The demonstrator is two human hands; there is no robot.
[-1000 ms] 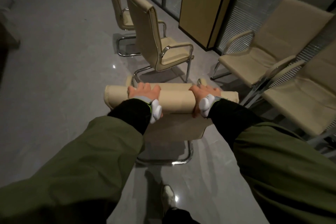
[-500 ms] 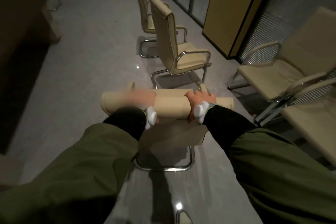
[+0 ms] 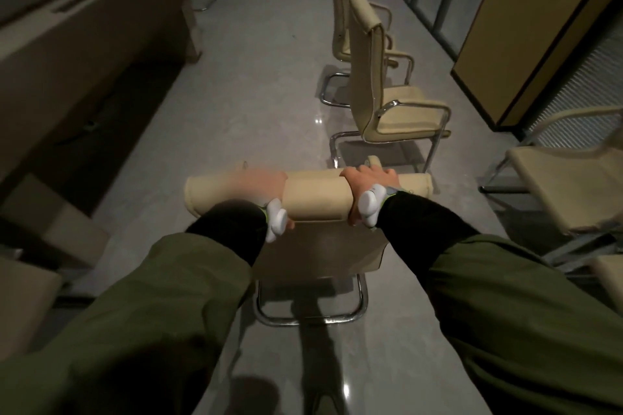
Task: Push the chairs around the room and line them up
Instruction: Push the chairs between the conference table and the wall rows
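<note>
Both hands grip beige chair (image 3: 317, 199) backrest; no writing legible.

Glossy grey floor (image 3: 236, 118)
Chrome sled bases of cream chairs (image 3: 381, 84) rest on it, beside a desk (image 3: 84, 44)

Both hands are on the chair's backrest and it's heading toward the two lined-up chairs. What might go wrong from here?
1. The pushed chair sits just behind the nearest lined-up chair; pushed straight on, their chrome frames may collide.
2. The left hand is motion-blurred, so its grip is unclear, while the right hand wraps the backrest top; uneven force could swing the chair.
3. Another chair stands close on the right and could be clipped.
</note>
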